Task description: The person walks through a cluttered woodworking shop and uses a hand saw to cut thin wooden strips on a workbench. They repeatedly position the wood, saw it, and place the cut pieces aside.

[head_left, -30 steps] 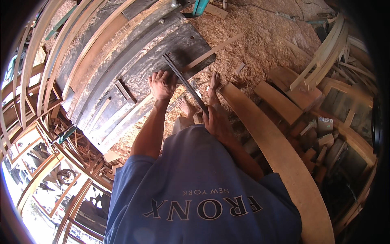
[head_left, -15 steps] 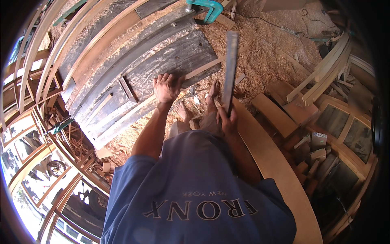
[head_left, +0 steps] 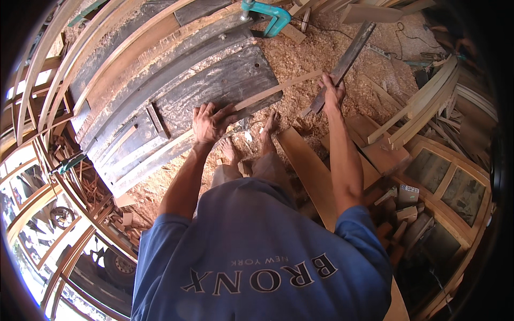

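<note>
Right hand raised further, grip around metal bar; left hand flat on board.

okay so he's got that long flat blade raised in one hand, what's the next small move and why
Probably bring the blade down onto the thin wooden strip: the right hand holds it raised above the strip, while the left hand presses on the dark curved form where the strip lies.

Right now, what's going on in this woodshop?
A person in a blue shirt stands barefoot on sawdust at a dark curved wooden panel. The left hand presses flat on the panel's lower edge beside a thin pale wood strip. The right hand grips a long flat dark metal bar, raised and tilted up to the right. A teal clamp bites the panel's top.
</note>
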The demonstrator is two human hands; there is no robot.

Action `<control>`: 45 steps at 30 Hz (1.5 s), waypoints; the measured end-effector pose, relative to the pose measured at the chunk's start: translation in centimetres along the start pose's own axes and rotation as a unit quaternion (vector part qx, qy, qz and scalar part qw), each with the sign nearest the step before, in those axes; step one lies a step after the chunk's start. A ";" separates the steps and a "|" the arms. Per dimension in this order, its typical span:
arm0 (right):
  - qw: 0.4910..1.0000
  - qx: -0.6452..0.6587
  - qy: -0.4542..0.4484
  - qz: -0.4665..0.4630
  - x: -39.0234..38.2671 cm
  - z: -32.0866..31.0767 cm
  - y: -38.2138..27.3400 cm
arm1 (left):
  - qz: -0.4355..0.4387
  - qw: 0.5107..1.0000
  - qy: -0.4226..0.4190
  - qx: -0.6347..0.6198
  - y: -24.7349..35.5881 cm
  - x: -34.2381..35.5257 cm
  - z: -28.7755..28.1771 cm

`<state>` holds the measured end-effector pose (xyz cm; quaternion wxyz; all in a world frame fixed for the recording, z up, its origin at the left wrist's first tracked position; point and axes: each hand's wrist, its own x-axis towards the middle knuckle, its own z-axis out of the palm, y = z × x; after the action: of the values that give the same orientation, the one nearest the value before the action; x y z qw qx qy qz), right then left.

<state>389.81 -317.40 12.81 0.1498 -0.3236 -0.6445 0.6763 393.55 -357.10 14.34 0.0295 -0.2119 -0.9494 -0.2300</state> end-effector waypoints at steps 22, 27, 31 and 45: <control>0.998 0.011 0.001 -0.064 -1.3 1.8 1.2 | -0.011 0.999 0.033 -0.023 0.3 0.3 0.8; 0.997 0.037 -0.002 -0.067 -1.1 1.8 1.0 | -0.032 0.999 0.037 -0.009 0.6 0.5 1.2; 0.997 0.038 -0.011 -0.073 -1.2 1.8 0.6 | -0.021 0.999 0.045 0.000 0.4 0.4 1.4; 0.986 -0.103 0.026 -0.130 -9.0 0.8 -3.3 | -0.022 0.998 0.049 -0.031 0.3 0.1 0.4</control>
<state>395.35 -323.17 18.21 0.2192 -0.2681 -0.7435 0.5721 393.66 -356.60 14.10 0.0641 -0.1798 -0.9438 -0.2698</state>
